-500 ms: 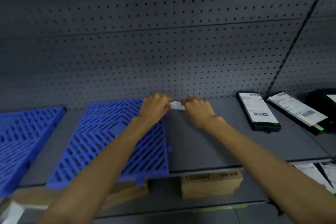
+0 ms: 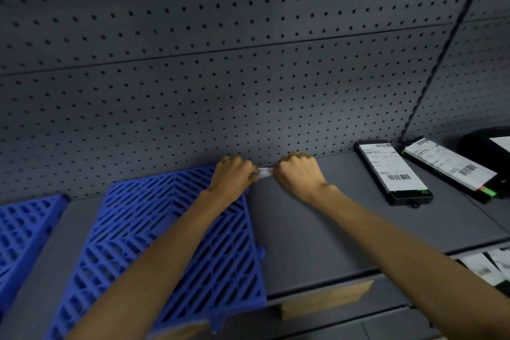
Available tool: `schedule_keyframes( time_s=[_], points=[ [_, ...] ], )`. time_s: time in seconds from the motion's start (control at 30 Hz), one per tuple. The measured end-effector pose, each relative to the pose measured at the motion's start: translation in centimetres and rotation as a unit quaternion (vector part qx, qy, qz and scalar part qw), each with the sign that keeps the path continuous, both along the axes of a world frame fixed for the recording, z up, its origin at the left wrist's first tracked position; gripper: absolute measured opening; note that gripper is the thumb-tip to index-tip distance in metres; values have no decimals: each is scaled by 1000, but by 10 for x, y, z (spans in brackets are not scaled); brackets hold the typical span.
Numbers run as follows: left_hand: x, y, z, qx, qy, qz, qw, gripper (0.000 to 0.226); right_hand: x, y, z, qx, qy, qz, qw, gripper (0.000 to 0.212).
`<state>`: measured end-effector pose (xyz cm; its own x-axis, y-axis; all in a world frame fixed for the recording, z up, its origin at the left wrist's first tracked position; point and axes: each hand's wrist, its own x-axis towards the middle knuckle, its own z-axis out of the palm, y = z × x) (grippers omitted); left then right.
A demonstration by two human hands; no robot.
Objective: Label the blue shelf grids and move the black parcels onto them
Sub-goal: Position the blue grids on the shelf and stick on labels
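Scarcely any change is noted against half a second ago. The small white label strip [image 2: 265, 172] is still pinched at both ends, its left end by the left hand [image 2: 234, 174] and its right end by the right hand [image 2: 299, 174]. Both hands are clenched on it with fingers curled under. Slightly less of the strip seems to be shown between the knuckles, though that may be only a shift of the camera. The strip is held close to the pegboard back panel [image 2: 248, 77], at the far right corner of the blue grid [image 2: 171, 243]. Whether it is being peeled or pressed down cannot be told.

Labelling is judged to be in hand and not finished; no parcel has been moved onto a grid yet.

Directly under the left wrist the blue grid is laid flat on the grey shelf [image 2: 317, 229]. A second blue grid [image 2: 22, 232] is seen well to the left of the grip. Well to the right of the grip, a black parcel [image 2: 394, 174] is lying on the shelf, with another black parcel [image 2: 447, 167] just beyond it.

Writing: white shipping labels with barcodes are carried on both parcels, but the print is too small to be read. Nothing legible is made out on the strip.
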<state>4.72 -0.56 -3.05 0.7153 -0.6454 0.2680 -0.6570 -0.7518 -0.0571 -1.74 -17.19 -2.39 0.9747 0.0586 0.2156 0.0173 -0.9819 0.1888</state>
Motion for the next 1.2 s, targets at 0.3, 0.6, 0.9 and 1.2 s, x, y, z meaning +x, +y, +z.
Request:
schedule_keyframes(
  time_s=[0.3, 0.6, 0.9, 1.2],
  points=[
    [-13, -4, 2, -15, 31, 13, 999, 16, -4, -15, 7, 24, 23, 11, 999, 22],
    [-27, -17, 16, -19, -40, 73, 996, 22, -12, -22, 26, 26, -1, 24, 999, 19],
    [-67, 12, 46, 14, -102, 148, 984, 15, -29, -2, 46, 32, -53, 75, 995, 23],
    [-146, 145, 59, -7, -109, 277, 955, 33, -54, 126, 62, 79, -71, 225, 969, 26]
  ],
)
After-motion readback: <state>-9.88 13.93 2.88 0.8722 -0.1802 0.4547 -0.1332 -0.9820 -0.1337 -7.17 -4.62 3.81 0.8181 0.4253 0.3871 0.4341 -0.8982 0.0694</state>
